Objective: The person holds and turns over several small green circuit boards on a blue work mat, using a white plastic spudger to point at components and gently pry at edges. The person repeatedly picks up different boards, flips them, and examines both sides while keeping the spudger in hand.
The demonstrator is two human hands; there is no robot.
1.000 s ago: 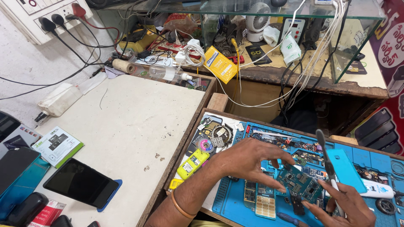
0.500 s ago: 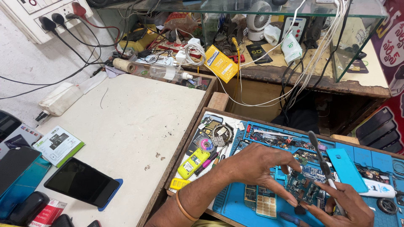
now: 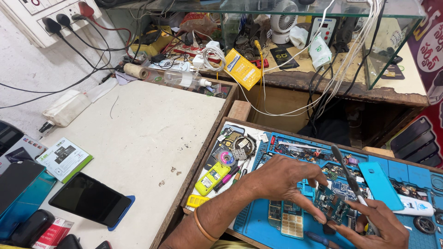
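Observation:
My left hand (image 3: 284,182) pinches a small green circuit board (image 3: 333,203) by thumb and fingers over the blue work mat (image 3: 258,221). A copper bangle sits on that wrist. My right hand (image 3: 378,226) grips a thin dark-handled tool (image 3: 350,180), a screwdriver or probe, whose tip end points down beside the board. A phone keypad part (image 3: 291,223) lies on the mat just below the left hand. A turquoise phone back cover (image 3: 377,184) lies right of the tool.
A yellow phone (image 3: 211,177) and loose parts lie at the mat's left. The white table (image 3: 138,138) carries a black phone (image 3: 90,199), a green-edged box (image 3: 64,159) and a plastic bottle (image 3: 182,78). Cables, a yellow packet (image 3: 240,68) and a small fan (image 3: 284,20) crowd the back shelf.
My left hand has curled in over the circuit board and my right hand has brought the tool lower and closer to it. The camera view shifted slightly.

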